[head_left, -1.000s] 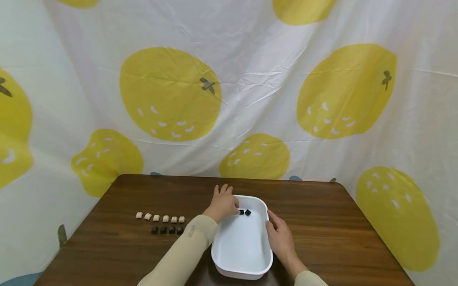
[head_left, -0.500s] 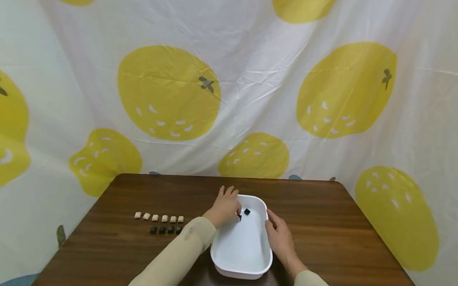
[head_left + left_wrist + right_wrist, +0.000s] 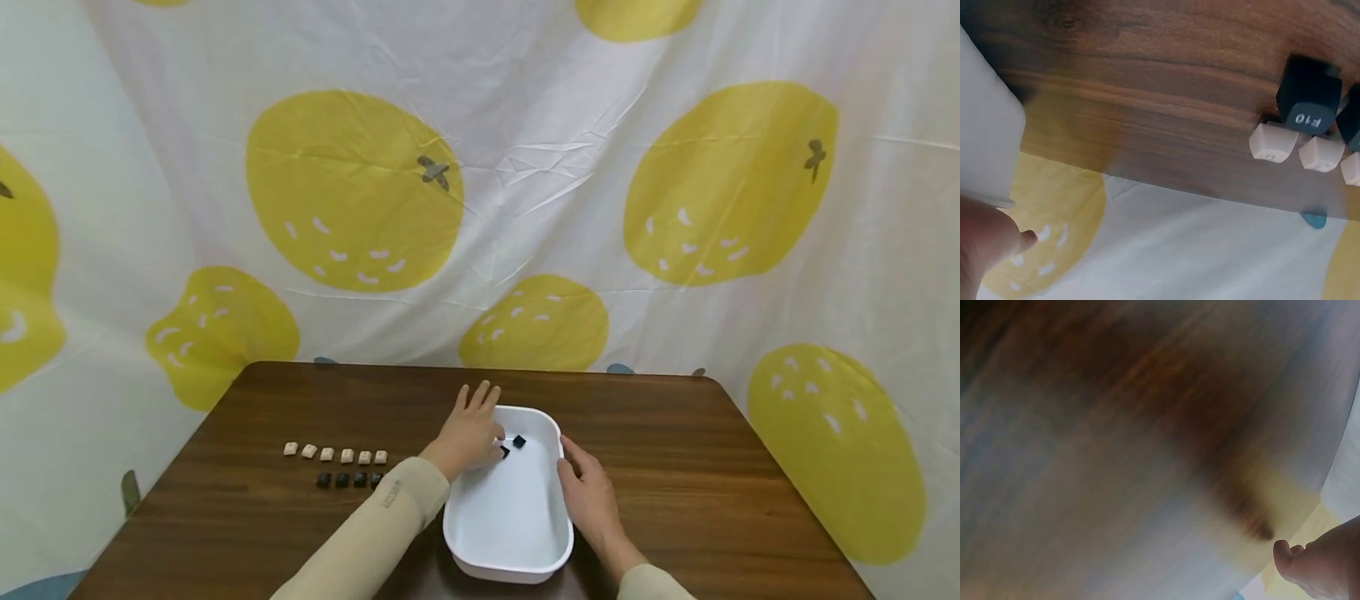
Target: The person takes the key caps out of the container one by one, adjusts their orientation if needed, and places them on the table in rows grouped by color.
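My left hand (image 3: pixel 468 435) reaches over the far left rim of a white tray (image 3: pixel 513 517). Its thumb and index finger pinch a black keycap (image 3: pixel 505 452) low inside, while the other fingers stretch out past the rim. Just beyond lies a second black keycap (image 3: pixel 519 442) on the tray floor. My right hand (image 3: pixel 588 493) rests along the tray's right side, fingers straight against the outer wall and thumb at the rim. In the left wrist view, part of the left hand (image 3: pixel 988 240) overlaps the tray's edge; the pinched keycap is hidden there.
Left of the tray, a row of white keycaps (image 3: pixel 347 456) lies on the brown wooden table (image 3: pixel 675 467). Nearer is a row of black keycaps (image 3: pixel 342 480), its right end partly behind the left sleeve (image 3: pixel 375 533). A lemon-print cloth (image 3: pixel 525 208) hangs behind the table.
The pinched black keycap has shifted slightly nearer within the tray along with the left fingers. My right hand has stayed at the tray's side.
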`<state>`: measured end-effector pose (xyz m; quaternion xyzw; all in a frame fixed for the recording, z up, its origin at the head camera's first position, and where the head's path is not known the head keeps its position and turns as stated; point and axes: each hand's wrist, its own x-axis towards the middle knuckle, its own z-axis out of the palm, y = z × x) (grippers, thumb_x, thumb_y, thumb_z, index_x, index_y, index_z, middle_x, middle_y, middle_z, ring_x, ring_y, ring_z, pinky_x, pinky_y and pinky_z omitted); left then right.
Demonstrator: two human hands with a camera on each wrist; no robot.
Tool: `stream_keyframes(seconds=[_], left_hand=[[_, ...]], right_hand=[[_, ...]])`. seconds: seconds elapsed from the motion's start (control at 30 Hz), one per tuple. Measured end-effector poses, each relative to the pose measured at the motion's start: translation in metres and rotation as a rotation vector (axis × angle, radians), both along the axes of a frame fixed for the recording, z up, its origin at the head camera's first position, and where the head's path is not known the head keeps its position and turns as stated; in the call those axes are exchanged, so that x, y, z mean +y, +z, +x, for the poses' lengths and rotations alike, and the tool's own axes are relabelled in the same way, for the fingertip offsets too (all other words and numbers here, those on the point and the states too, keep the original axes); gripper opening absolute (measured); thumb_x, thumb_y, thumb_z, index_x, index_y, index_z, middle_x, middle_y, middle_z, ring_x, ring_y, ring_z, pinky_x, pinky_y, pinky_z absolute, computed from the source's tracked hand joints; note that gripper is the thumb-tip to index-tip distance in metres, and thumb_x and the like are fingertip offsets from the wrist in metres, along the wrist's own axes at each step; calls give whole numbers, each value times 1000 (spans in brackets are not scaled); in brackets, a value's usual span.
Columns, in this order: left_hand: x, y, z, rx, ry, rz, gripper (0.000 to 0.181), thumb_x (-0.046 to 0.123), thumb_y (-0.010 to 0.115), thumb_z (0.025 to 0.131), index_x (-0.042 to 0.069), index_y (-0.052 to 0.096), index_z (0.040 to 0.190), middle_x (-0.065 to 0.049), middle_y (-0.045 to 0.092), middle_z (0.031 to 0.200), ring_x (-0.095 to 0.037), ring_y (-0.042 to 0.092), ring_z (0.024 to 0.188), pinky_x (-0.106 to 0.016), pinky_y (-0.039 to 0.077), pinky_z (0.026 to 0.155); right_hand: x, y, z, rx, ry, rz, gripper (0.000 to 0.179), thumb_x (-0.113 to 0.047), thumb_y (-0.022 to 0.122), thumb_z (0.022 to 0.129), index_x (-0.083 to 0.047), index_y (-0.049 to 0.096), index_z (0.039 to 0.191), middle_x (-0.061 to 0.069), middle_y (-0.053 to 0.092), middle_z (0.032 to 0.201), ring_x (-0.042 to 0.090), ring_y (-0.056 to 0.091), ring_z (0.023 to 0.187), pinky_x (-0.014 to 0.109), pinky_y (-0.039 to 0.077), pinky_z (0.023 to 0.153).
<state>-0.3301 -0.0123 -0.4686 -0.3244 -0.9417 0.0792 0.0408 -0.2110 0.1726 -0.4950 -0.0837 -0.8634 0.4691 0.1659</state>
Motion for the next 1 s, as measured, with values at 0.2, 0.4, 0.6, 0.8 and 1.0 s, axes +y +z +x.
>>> stream_keyframes(seconds=[0.2, 0.4, 0.6, 0.8, 1.0], left_hand=[[4, 4, 5, 124, -65, -176, 27, 51, 54, 99, 41, 71, 118, -8, 17, 164, -32, 5, 151, -56, 9, 119], [4, 4, 8, 174, -94, -226, 25, 50, 55, 98, 42, 71, 116, -7, 21, 163, -32, 8, 151, -56, 12, 118], [3, 2, 4, 172, -132, -145, 12, 45, 69, 90, 40, 74, 100, -7, 39, 154, -32, 18, 149, -55, 12, 119], [1, 3, 5, 88, -128, -40, 14, 38, 80, 82, 38, 73, 95, -7, 40, 151, -30, 20, 148, -55, 11, 119], [0, 9, 10, 36, -123, 36, 23, 40, 71, 90, 38, 74, 112, -9, 29, 160, -31, 13, 150, -55, 11, 118]], right_hand=[[0, 1, 0, 7, -2, -4, 42, -18, 51, 100, -7, 56, 141, 24, 52, 139, 41, 47, 130, 56, 36, 107], [-1, 1, 1, 8, 3, -2, 42, -18, 52, 100, -8, 56, 141, 24, 53, 139, 41, 47, 130, 56, 36, 107], [-1, 1, 1, 3, 6, 3, 42, -18, 52, 101, -7, 56, 141, 25, 52, 140, 41, 46, 131, 56, 35, 108], [-2, 1, 2, -10, 2, 11, 42, -19, 52, 101, -8, 56, 141, 24, 52, 140, 41, 46, 131, 57, 35, 108], [-3, 1, 1, -6, 3, 1, 42, -19, 52, 101, -8, 56, 141, 24, 52, 140, 42, 46, 131, 57, 35, 107]])
